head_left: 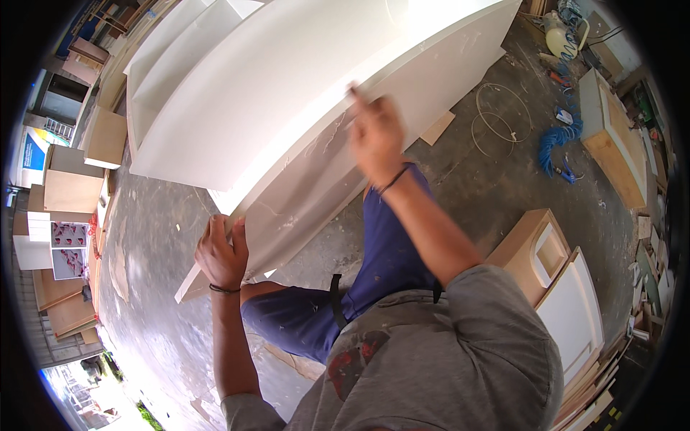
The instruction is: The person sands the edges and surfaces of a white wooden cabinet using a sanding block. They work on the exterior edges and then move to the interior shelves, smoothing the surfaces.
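A large white cabinet (237, 108) lies across the upper middle, its long panel edge running from lower left to upper right. At the near left end, my left hand (223, 253) is closed over the corner of the side panel (327, 169), with the fingers bent round its edge. My right hand (377, 136) is blurred by motion at the middle of that long edge. Its fingers look closed, and a small dark tip shows beyond them. I cannot make out what that thing is. Thin shreds hang down the panel's side below the edge.
On the right stand a wooden box (611, 144), a blue coiled air hose (557, 144) and a frame with a cut-out (532, 251). A white panel (571, 316) leans beside it. Stacked boxes (72, 187) line the left. A loop of strip (503, 118) lies on the concrete floor.
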A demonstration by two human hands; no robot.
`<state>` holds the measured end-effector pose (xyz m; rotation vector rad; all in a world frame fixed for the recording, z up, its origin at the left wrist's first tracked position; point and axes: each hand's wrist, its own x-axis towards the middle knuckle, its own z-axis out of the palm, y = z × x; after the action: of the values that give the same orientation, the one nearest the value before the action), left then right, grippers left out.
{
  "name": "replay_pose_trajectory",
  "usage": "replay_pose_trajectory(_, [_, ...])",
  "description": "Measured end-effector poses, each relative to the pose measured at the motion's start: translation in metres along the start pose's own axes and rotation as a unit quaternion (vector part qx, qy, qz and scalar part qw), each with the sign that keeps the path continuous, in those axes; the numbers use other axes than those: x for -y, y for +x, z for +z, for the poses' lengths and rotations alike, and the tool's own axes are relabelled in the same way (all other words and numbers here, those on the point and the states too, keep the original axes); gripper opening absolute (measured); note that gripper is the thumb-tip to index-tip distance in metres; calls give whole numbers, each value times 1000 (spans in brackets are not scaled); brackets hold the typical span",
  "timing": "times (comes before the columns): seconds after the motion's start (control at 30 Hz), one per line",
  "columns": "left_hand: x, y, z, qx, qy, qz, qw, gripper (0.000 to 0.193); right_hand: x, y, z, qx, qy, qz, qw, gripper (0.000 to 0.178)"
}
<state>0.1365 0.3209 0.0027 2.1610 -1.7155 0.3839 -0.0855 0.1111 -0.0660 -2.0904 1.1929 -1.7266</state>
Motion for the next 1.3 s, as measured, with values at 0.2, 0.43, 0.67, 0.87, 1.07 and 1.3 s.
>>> replay_pose_trajectory(0.2, [5,-3,0,-11,-16,11,1000,24,62,-45,8,115,137,-92,980,60])
replay_pose_trajectory(0.43, [1,-2,0,-16,-1,10,1000,24,-42,16,-7,-41,-26,28,998,62])
replay_pose_trajectory(0.67, [3,-5,-3,-30,-15,20,999,24,39,-38,3,63,98,-78,990,63])
replay_pose_trajectory(0.87, [2,-4,-1,-29,2,21,999,25,-22,-2,-3,-11,-16,30,999,62])
replay_pose_trajectory(1.07, [5,-6,0,-31,-31,19,999,24,80,-65,8,185,111,-114,970,66])
replay_pose_trajectory(1.3, [2,-6,-6,-7,-26,-6,1000,22,-45,45,-31,2,-21,43,999,53])
